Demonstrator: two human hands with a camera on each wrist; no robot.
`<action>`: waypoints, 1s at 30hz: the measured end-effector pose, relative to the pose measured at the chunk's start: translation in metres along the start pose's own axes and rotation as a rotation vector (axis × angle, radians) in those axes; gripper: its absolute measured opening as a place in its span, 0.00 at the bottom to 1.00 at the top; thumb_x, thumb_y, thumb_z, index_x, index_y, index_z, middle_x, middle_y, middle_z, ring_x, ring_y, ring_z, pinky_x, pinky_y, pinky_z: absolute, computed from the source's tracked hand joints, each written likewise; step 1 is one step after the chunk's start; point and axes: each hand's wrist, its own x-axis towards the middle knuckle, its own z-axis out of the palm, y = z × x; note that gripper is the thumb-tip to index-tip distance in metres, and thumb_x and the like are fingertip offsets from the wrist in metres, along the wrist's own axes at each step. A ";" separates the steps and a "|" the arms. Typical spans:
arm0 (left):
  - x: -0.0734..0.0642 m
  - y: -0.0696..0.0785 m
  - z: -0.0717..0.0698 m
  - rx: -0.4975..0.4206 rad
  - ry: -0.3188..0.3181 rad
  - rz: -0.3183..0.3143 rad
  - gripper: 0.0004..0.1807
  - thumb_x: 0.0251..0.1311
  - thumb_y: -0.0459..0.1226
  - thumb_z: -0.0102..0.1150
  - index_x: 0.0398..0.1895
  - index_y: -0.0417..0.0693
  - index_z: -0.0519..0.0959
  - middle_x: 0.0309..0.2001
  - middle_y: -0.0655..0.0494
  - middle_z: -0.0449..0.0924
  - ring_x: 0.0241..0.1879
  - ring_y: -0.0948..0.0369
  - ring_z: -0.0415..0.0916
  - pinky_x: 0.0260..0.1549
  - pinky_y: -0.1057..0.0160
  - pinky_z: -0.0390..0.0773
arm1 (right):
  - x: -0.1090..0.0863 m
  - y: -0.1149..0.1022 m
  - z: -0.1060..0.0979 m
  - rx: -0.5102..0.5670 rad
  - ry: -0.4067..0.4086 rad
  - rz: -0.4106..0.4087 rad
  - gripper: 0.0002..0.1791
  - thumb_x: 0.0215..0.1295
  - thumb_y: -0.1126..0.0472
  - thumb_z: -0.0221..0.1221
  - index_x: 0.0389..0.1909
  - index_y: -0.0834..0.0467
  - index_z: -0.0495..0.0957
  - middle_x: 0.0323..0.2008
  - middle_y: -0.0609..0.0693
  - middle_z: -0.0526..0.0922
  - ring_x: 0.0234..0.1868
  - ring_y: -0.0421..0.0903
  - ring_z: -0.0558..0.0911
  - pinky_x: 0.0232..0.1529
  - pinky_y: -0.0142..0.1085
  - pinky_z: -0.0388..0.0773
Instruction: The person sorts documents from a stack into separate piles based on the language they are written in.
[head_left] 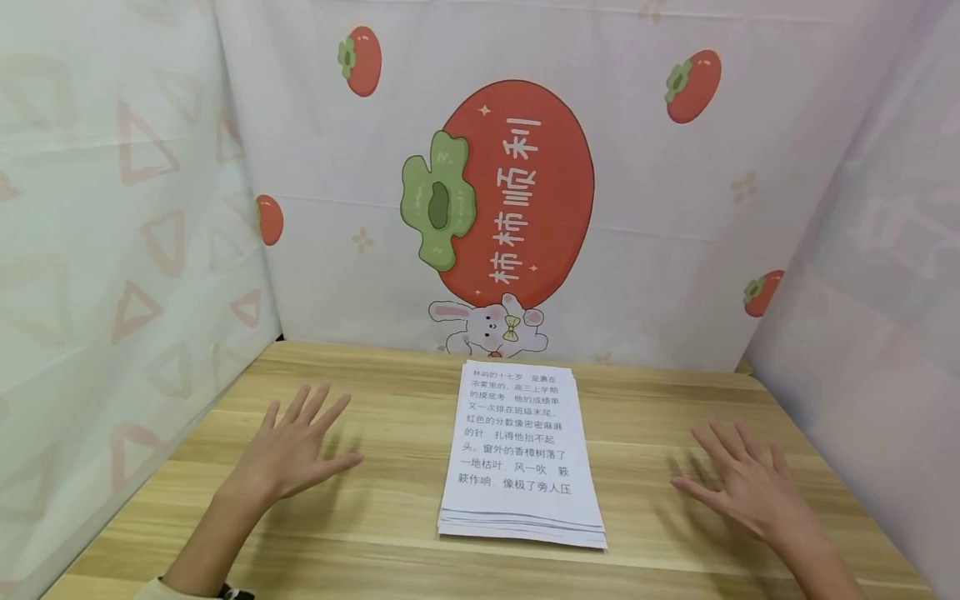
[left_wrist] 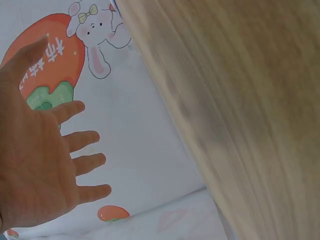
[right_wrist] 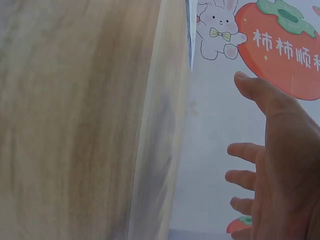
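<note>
A stack of white paper sheets [head_left: 517, 458] with printed Chinese text lies on the wooden table, its lower edges slightly fanned. To its left, my left hand [head_left: 292, 454] hovers over the table with fingers spread and holds nothing. On the other side, my right hand [head_left: 750, 487] is likewise spread above the wood, apart from the stack. The left wrist view shows the left palm [left_wrist: 37, 165] with fingers and thumb extended. In the right wrist view, the right hand [right_wrist: 287, 160] has its thumb stretched out, and the stack's edge [right_wrist: 191, 30] shows thinly at the top.
The light wooden table [head_left: 375, 550] meets a white cloth backdrop [head_left: 315, 283] printed with red persimmons and a rabbit. Cloth side walls stand at the left [head_left: 112, 250] and right [head_left: 877, 275]. A dark band with a pale cuff [head_left: 180, 590] shows at the left wrist.
</note>
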 end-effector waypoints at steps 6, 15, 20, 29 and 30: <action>-0.003 0.001 0.000 -0.014 -0.011 -0.002 0.50 0.61 0.67 0.60 0.78 0.46 0.66 0.78 0.34 0.57 0.76 0.31 0.52 0.70 0.22 0.50 | -0.001 -0.002 0.002 0.008 -0.012 0.000 0.49 0.66 0.32 0.60 0.76 0.63 0.64 0.74 0.72 0.61 0.75 0.77 0.53 0.64 0.82 0.47; 0.002 0.008 0.000 -0.032 -0.034 0.022 0.49 0.62 0.66 0.60 0.78 0.46 0.66 0.78 0.34 0.57 0.77 0.32 0.52 0.69 0.23 0.53 | -0.002 -0.005 0.002 0.016 -0.001 -0.010 0.49 0.66 0.32 0.61 0.75 0.63 0.64 0.74 0.72 0.62 0.74 0.77 0.54 0.64 0.83 0.47; 0.005 0.011 0.002 -0.013 -0.043 0.035 0.49 0.62 0.66 0.59 0.78 0.46 0.66 0.78 0.35 0.57 0.77 0.33 0.52 0.70 0.23 0.53 | 0.003 -0.010 0.000 -0.042 0.002 -0.033 0.49 0.65 0.30 0.60 0.74 0.61 0.67 0.73 0.71 0.65 0.74 0.76 0.58 0.62 0.82 0.53; 0.015 0.019 0.005 -0.015 -0.054 0.074 0.46 0.64 0.62 0.61 0.77 0.43 0.67 0.77 0.34 0.59 0.76 0.33 0.54 0.69 0.24 0.56 | 0.020 -0.019 -0.002 -0.063 0.011 -0.070 0.46 0.66 0.32 0.61 0.73 0.62 0.69 0.71 0.71 0.67 0.72 0.75 0.61 0.62 0.81 0.58; 0.017 0.020 0.005 -0.008 -0.054 0.077 0.45 0.64 0.61 0.61 0.77 0.43 0.67 0.77 0.33 0.60 0.75 0.33 0.55 0.69 0.24 0.58 | 0.023 -0.020 -0.003 -0.055 0.016 -0.079 0.45 0.66 0.33 0.62 0.72 0.62 0.69 0.71 0.72 0.68 0.71 0.75 0.62 0.62 0.80 0.59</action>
